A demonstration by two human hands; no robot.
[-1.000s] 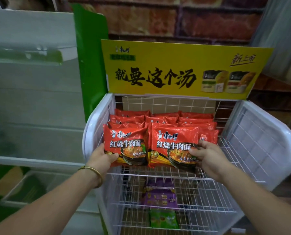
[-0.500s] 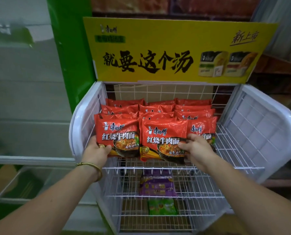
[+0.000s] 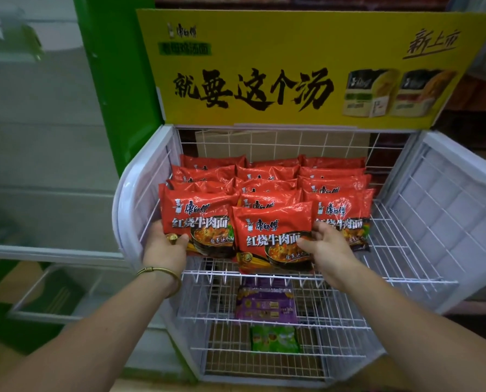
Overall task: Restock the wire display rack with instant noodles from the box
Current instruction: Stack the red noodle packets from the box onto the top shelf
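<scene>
Facing-up seems the step in hand. Red noodle packets (image 3: 267, 176) stand in three rows on the top shelf (image 3: 400, 244) of the wire rack (image 3: 448, 199), from its back edge almost to its front edge. The left hand (image 3: 165, 250) grips the front-left packet (image 3: 199, 219) by its lower corner. The right hand (image 3: 331, 250) pinches the right edge of the front-middle packet (image 3: 273, 236), at the front lip. The next move probably calls for seating both, letting go, and reaching for the box, which is out of view.

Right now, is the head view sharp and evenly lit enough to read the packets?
Head view: front red packets sharp and readable, glare streaks on their wrappers; yellow sign legible; left background blurred; wide-angle lens bows the sides of the rack.
</scene>
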